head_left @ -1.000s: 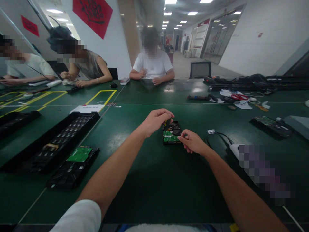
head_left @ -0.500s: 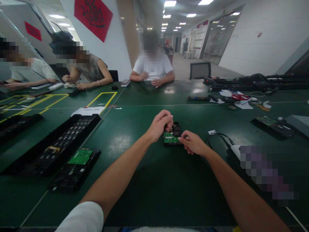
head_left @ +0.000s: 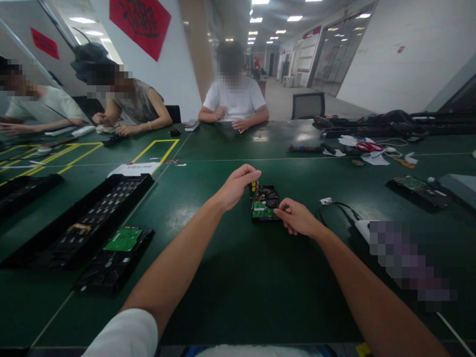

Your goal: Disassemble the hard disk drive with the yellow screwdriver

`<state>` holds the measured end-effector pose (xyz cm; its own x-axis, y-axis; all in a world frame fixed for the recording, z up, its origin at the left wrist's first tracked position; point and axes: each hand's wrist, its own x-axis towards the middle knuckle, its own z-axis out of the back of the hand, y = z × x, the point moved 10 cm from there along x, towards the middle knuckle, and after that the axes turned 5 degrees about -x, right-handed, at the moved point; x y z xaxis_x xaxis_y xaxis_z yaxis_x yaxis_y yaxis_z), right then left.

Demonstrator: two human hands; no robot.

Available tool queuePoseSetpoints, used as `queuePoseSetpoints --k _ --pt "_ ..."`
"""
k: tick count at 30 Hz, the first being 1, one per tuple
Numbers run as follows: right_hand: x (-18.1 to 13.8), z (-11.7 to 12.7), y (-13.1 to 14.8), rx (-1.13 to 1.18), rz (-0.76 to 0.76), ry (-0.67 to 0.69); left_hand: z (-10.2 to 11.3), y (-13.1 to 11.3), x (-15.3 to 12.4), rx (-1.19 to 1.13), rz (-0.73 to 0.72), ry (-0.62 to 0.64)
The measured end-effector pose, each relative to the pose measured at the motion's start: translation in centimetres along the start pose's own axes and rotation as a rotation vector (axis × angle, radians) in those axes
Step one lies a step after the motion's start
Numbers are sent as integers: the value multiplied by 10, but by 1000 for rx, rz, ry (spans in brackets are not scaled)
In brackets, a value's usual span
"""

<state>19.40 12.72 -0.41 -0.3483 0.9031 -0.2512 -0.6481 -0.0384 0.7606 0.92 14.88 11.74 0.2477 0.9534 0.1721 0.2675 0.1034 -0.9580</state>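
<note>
A hard drive (head_left: 265,204) with a green circuit board lies on the green table in front of me. My left hand (head_left: 240,184) is closed above its far left corner, pinching a small screwdriver (head_left: 254,187) with a yellow-and-black handle that points down at the drive. The screwdriver's tip is too small to make out. At the drive's right edge, my right hand (head_left: 295,216) is closed, with thumb and forefinger gripping the near right side. Another hard drive (head_left: 115,259) with a green board rests on the left, away from both hands.
A long black tray (head_left: 85,218) stands at the left. On the right lie a power strip (head_left: 366,229), its cable, and another drive (head_left: 418,192). Scissors (head_left: 370,147) and paper scraps are farther back. Several people sit across the table, one straight ahead (head_left: 233,101).
My left hand has shifted slightly left and up, so the yellow-and-black screwdriver handle and more of the drive now show. My right hand stays at the drive's edge.
</note>
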Motion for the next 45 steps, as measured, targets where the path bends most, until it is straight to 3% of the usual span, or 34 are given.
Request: queuePoseSetpoints --k 20,29,37,45 --pt "2 0 -3 -19 21 -12 -17 -2 -4 -181 34 157" --pt "-1 1 1 -2 19 -4 -19 12 2 -300 70 112" --pt "0 0 0 -3 11 -8 -30 3 -8 -113 78 213" --pt "0 0 1 5 15 -12 -15 -2 -4 -121 33 158"
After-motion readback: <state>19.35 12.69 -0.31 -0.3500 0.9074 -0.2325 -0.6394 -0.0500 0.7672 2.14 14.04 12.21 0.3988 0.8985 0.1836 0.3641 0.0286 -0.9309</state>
